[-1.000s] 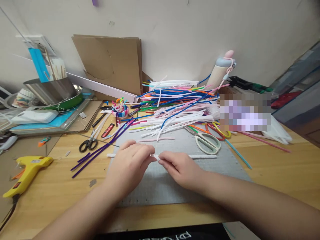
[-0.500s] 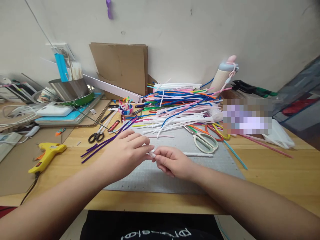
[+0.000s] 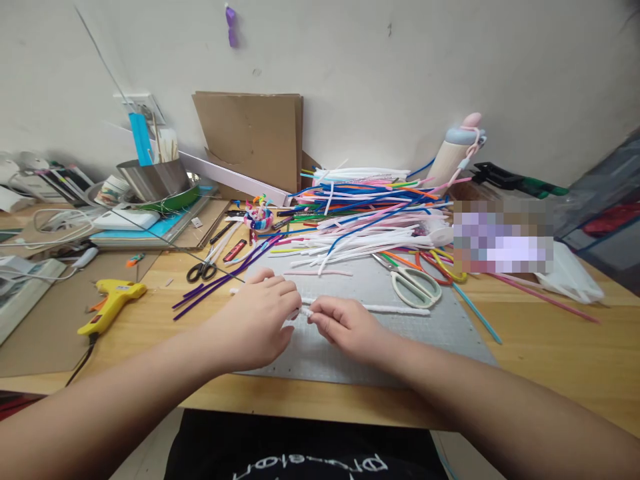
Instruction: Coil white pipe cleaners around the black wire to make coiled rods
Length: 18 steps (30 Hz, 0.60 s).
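Note:
Over the grey cutting mat (image 3: 350, 363), my right hand (image 3: 347, 325) pinches one end of a white pipe cleaner (image 3: 305, 311) between thumb and fingers. My left hand (image 3: 263, 323) is curled over the other end, its fingers bent and its thumb a little apart. The short stretch between the hands looks twisted or coiled; the remainder is hidden by my fingers. Behind both hands another straight white pipe cleaner (image 3: 400, 310) lies across the mat. Purple pipe cleaners (image 3: 220, 279) rest just left of my left hand.
A big pile of coloured pipe cleaners (image 3: 370, 213) lies at the back. Pale-handled scissors (image 3: 415, 285) sit to the right, black scissors (image 3: 201, 271) to the left. A yellow glue gun (image 3: 114, 303) is farther left. A bottle (image 3: 455, 157) leans by the wall.
My left hand has turned, its fingers curling down and its thumb dropping lower, away from the fingertips. My right hand keeps its pinch. The whole view has shifted slightly.

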### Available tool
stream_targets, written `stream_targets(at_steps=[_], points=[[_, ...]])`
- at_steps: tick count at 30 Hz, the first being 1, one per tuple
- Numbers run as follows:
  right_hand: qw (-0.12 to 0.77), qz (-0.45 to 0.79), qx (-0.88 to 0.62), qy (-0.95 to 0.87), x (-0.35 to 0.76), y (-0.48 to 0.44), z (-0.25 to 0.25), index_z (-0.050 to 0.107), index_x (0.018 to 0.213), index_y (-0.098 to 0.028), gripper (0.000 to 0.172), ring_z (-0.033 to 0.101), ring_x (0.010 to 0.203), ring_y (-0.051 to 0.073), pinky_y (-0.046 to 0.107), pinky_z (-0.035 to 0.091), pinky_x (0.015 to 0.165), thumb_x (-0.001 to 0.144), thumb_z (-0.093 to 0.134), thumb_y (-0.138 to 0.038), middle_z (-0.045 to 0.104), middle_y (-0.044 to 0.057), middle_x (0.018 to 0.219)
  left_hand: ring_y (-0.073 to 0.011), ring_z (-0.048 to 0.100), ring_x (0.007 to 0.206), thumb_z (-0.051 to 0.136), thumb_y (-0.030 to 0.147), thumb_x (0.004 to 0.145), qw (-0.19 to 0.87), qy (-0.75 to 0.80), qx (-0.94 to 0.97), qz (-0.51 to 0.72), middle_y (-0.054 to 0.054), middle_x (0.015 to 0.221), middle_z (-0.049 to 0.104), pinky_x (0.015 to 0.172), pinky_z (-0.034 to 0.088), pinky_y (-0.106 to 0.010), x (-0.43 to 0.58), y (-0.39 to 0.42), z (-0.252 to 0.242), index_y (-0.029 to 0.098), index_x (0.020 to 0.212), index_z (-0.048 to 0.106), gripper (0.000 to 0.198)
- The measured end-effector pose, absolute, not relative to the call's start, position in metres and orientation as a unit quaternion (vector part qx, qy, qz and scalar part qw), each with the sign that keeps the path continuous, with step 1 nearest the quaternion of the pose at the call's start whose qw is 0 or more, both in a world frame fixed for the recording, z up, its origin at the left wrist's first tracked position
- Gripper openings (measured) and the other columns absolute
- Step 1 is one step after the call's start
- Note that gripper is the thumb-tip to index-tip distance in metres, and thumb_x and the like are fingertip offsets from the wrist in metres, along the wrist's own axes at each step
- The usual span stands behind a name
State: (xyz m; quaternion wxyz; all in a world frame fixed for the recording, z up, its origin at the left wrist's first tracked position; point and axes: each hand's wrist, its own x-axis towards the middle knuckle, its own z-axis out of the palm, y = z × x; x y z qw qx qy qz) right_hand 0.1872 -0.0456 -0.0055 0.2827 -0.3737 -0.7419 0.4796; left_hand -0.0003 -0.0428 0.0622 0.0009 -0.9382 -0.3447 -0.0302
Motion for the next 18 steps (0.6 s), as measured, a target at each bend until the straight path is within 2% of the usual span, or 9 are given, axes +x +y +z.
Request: stream_targets(at_steps=[2, 5, 10, 13, 18], points=[[0.274, 0.504, -0.377, -0.727, 0.187, -0.045, -0.006, 0.048, 0.071, -0.018, 0.02, 0.04, 0.051, 0.008, 0.022, 0.031, 0.053, 0.088, 0.044, -0.028, 0.044, -0.005, 0.055, -0.0202, 0.057, 0.079, 0.058, 0.02, 0.076, 0.027, -0.345, -0.938, -0.017, -0.003, 0.08, 0.062, 0.082, 0.034, -0.038, 0.001, -0.041, 0.058, 0.017, 0.077, 0.059, 0.003], [0.256, 0.547, -0.384, -0.698, 0.186, -0.043, -0.007, 0.048, 0.074, -0.018, 0.018, 0.037, 0.045, 0.007, 0.02, 0.029, 0.048, 0.088, 0.042, -0.027, 0.043, -0.007, 0.052, -0.019, 0.057, 0.076, 0.055, 0.021, 0.082, 0.053, -0.343, -0.938, -0.008, -0.003, 0.079, 0.062, 0.079, 0.035, -0.036, 0.0, -0.037, 0.051, 0.017, 0.075, 0.059, 0.01], [0.226, 0.57, -0.385, -0.69, 0.185, -0.04, -0.008, 0.05, 0.078, -0.018, 0.015, 0.035, 0.04, 0.007, 0.02, 0.029, 0.046, 0.088, 0.041, -0.025, 0.041, -0.008, 0.048, -0.0178, 0.057, 0.077, 0.048, 0.02, 0.088, 0.024, -0.322, -0.946, -0.018, -0.003, 0.082, 0.064, 0.076, 0.038, -0.032, -0.006, -0.032, 0.047, 0.019, 0.08, 0.066, 0.019], [0.228, 0.517, -0.387, -0.729, 0.187, -0.037, -0.008, 0.053, 0.078, -0.018, 0.017, 0.038, 0.045, 0.008, 0.02, 0.031, 0.05, 0.089, 0.043, -0.026, 0.043, -0.007, 0.05, -0.0172, 0.059, 0.076, 0.046, 0.019, 0.089, -0.003, -0.345, -0.938, -0.029, -0.004, 0.081, 0.065, 0.071, 0.041, -0.03, -0.007, -0.034, 0.045, 0.019, 0.082, 0.067, 0.022], [0.235, 0.351, -0.367, -0.829, 0.194, -0.03, -0.014, 0.059, 0.086, -0.018, 0.018, 0.05, 0.065, 0.012, 0.022, 0.036, 0.061, 0.09, 0.044, -0.027, 0.058, 0.0, 0.071, -0.0169, 0.061, 0.069, 0.048, 0.021, 0.085, -0.106, -0.464, -0.877, -0.061, -0.005, 0.073, 0.066, 0.062, 0.043, -0.026, 0.0, -0.036, 0.051, 0.017, 0.074, 0.068, 0.024]])
